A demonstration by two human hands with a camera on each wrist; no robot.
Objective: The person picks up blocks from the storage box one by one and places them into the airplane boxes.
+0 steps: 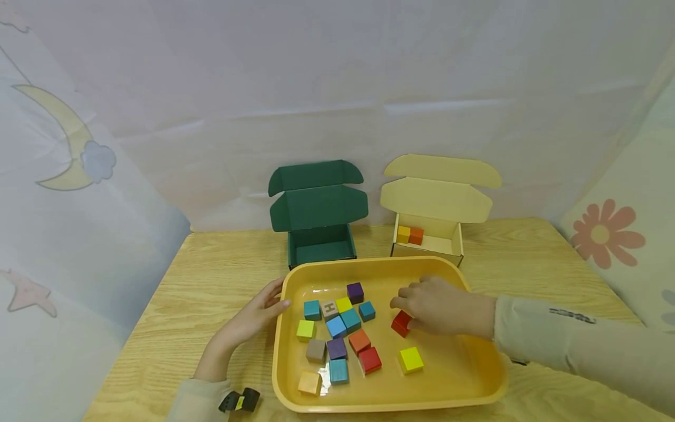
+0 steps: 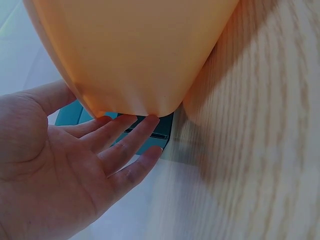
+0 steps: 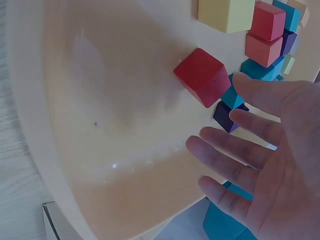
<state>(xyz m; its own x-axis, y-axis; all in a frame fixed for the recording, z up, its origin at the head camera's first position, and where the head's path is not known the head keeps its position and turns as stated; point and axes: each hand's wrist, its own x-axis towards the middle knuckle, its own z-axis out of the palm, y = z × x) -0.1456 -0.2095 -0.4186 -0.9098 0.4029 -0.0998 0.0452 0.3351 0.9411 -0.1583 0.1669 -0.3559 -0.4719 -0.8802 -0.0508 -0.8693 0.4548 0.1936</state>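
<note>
In the head view, my left hand [image 1: 253,319] holds the left rim of a yellow-orange plastic tray [image 1: 390,404]. Its thumb laps over the rim, while several fingertips [image 2: 149,120] touch the outer wall. Inside the tray, my right hand [image 1: 435,305] hovers beside a red cube [image 1: 401,323]. The right wrist view has its fingers [image 3: 225,160] spread and loosely extended, with the red cube [image 3: 202,77] just off the thumb and nothing held. Several coloured wooden cubes lie left of that hand, among them a yellow cube [image 1: 410,360] and a purple cube [image 1: 355,292].
Behind the tray stand two lidded cardboard boxes with lids up: a dark green box [image 1: 321,252] and a cream box [image 1: 448,246]. In the cream one sit a yellow-orange cube [image 1: 403,234] and an orange-red cube [image 1: 416,236]. All stand on a wooden table [image 1: 211,275].
</note>
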